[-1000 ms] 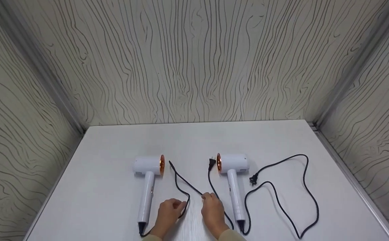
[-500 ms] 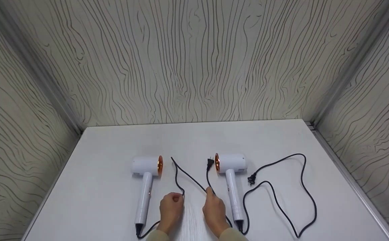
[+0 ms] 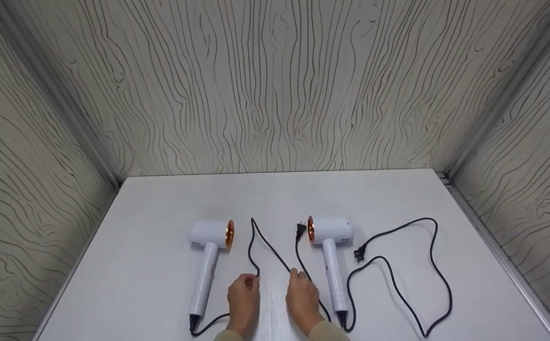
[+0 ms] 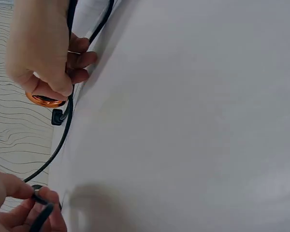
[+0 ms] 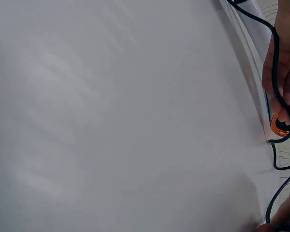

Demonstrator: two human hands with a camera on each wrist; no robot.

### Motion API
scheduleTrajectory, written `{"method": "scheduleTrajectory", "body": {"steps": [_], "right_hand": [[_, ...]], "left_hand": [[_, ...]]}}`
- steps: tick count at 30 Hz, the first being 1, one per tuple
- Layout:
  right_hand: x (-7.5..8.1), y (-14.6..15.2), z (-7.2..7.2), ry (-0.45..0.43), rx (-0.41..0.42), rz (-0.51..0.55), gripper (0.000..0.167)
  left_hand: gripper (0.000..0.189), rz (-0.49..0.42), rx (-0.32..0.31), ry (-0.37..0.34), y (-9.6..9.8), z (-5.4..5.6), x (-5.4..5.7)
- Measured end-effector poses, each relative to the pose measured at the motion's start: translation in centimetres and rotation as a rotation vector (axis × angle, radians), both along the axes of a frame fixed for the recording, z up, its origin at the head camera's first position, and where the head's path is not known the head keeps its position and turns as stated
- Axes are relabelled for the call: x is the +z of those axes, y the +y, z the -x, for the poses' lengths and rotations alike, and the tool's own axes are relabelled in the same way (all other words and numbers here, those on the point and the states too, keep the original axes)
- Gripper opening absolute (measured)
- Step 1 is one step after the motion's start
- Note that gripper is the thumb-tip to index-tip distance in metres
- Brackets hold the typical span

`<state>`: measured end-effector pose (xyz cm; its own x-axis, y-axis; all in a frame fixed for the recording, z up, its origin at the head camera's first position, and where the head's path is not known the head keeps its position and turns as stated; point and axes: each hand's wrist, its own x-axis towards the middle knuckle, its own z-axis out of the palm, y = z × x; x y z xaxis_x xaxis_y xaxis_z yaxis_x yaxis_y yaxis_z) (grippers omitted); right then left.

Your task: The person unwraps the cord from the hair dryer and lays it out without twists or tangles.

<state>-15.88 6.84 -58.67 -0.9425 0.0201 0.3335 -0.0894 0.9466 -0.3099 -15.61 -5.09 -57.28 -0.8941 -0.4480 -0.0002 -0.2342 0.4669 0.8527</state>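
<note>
My left hand pinches a thin black power cord between thumb and fingertips. This cord leaves the handle of the left white hair dryer, passes my left hand, climbs to a sharp bend and slopes down to my right hand. There the right thumb and fingers pinch it, beside the right hair dryer. A black plug lies ahead of my right hand. In the left wrist view the cord stretches from the left hand up to the right hand; the right wrist view shows the left hand gripping it.
A second black cord loops wide over the right side of the white table, ending in a plug. Both dryers lie with their orange rings facing each other. Wood-patterned panels stand at the back and sides.
My left hand has shifted slightly forward with its fingertips further up the cord. The cord's bend has moved right and away from me. The right hand stays nearly in place.
</note>
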Motion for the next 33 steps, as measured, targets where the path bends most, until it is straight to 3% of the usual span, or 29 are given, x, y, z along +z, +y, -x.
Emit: {"method": "scheduleTrajectory", "body": {"steps": [5, 8, 11, 14, 17, 20, 23, 27, 29, 33], "right_hand": [[-0.1, -0.6, -0.8, 0.111, 0.02, -0.096, 0.021], [0.1, -0.8, -1.1, 0.09, 0.03, -0.127, 0.028], [0.2, -0.9, -1.3, 0.064, 0.038, -0.131, 0.031], [0.2, -0.8, -1.4, 0.08, 0.056, -0.122, 0.031], [0.1, -0.6, -1.6, 0.12, 0.072, -0.104, 0.027], [0.2, -0.4, -1.7, 0.145, 0.077, -0.07, 0.02], [0.3, -0.2, -1.6, 0.128, 0.071, -0.022, 0.015], [0.4, -0.2, -1.3, 0.052, 0.038, 0.042, 0.016], [0.4, -0.2, -1.1, 0.025, 0.008, 0.067, 0.016], [0.2, -0.2, -0.7, 0.042, -0.049, 0.096, 0.017]], "left_hand": [[0.008, 0.007, -0.085, 0.013, 0.7, 0.4, -0.3], [0.012, 0.054, -0.15, 0.023, 0.7, 0.6, -0.1], [0.015, 0.152, -0.167, 0.018, 0.1, 0.5, 0.4], [0.014, 0.318, -0.135, 0.059, -1.3, 0.2, 0.8], [0.014, 0.522, -0.042, 0.167, -3.3, 0.0, 1.1], [0.021, 0.639, 0.061, 0.192, -5.4, -0.2, 1.3], [0.032, 0.616, 0.108, 0.072, -7.0, -0.5, 1.4], [0.042, 0.517, 0.114, -0.092, -7.9, -0.8, 1.2], [0.042, 0.498, 0.12, -0.1, -8.0, -0.8, 1.0], [0.039, 0.551, 0.139, -0.057, -7.6, -0.9, 0.8]]}}
